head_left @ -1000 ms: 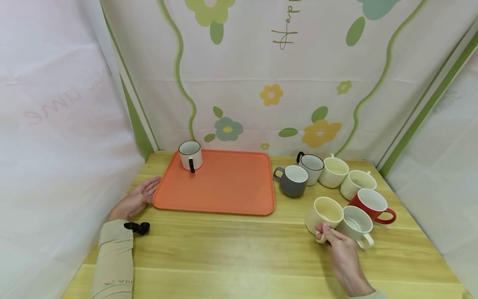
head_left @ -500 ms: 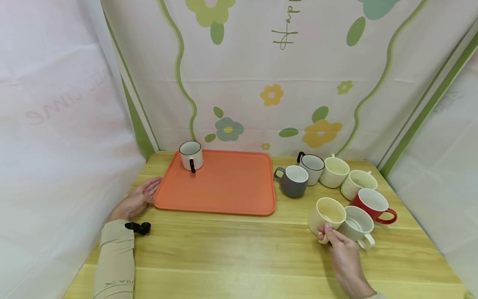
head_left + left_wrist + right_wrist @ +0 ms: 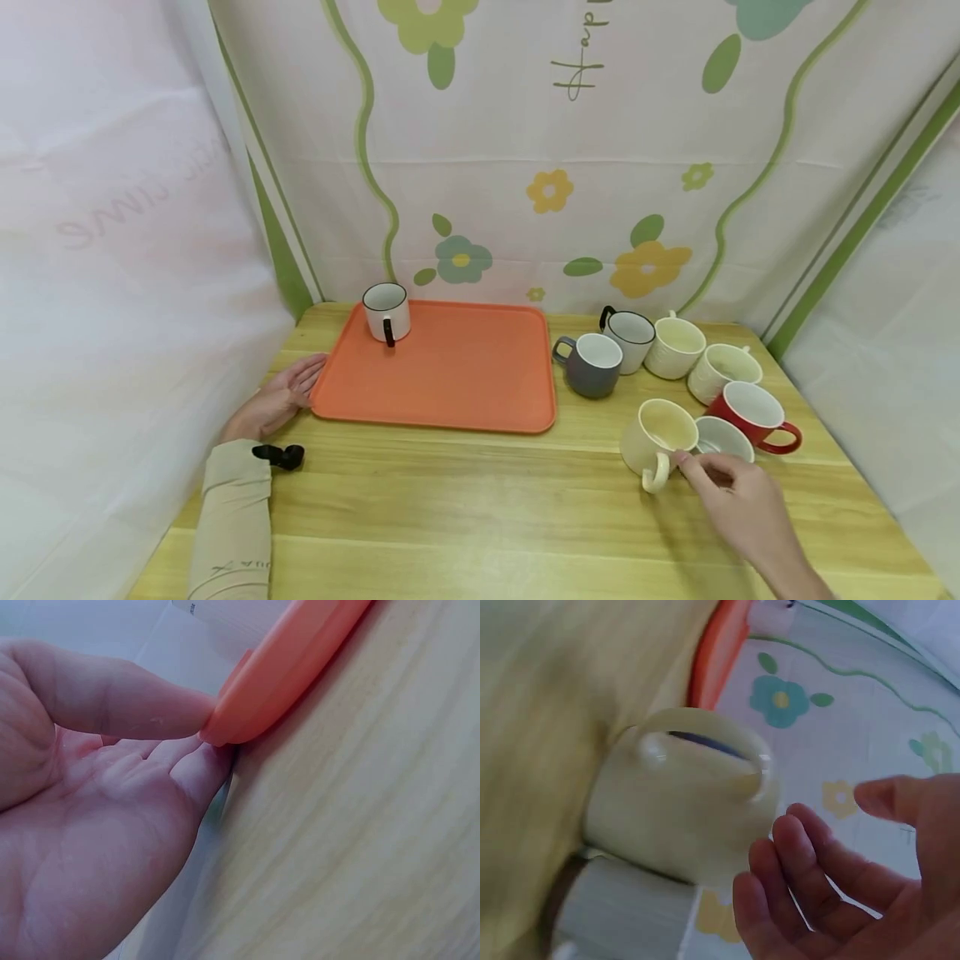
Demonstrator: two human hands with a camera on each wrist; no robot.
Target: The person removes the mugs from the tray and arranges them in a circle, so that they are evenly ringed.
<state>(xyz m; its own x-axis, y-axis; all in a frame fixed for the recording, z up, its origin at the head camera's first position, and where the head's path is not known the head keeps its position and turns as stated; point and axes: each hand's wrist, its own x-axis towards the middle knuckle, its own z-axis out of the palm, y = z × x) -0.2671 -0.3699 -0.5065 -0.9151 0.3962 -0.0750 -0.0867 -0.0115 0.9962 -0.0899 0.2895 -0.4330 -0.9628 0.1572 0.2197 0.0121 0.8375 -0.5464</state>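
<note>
My left hand [image 3: 276, 403] lies against the left edge of the orange tray [image 3: 442, 375], fingers fairly straight. Its thumb [image 3: 150, 697] touches the rim near the front corner in the left wrist view, while the fingertips are hidden. Beside a pale yellow mug [image 3: 660, 437] is my right hand [image 3: 746, 504], holding nothing. The mug stands upright on the table, its handle [image 3: 657, 473] towards the front. In the right wrist view, the fingers are loosely bent and apart from the yellow mug [image 3: 682, 802]. My right hand partly hides a greyish-white mug [image 3: 723, 437] in the head view.
A white mug with a black handle [image 3: 387, 312] stands on the tray's back left. Right of the tray are a grey mug [image 3: 592, 371], a black-rimmed white mug [image 3: 633, 337], two cream mugs and a red mug [image 3: 750, 412]. Curtains surround the wooden table [image 3: 450, 508].
My right hand has let go of the yellow mug's handle and moved right. Before that, the mug shifted slightly right. The left hand and tray have stayed put.
</note>
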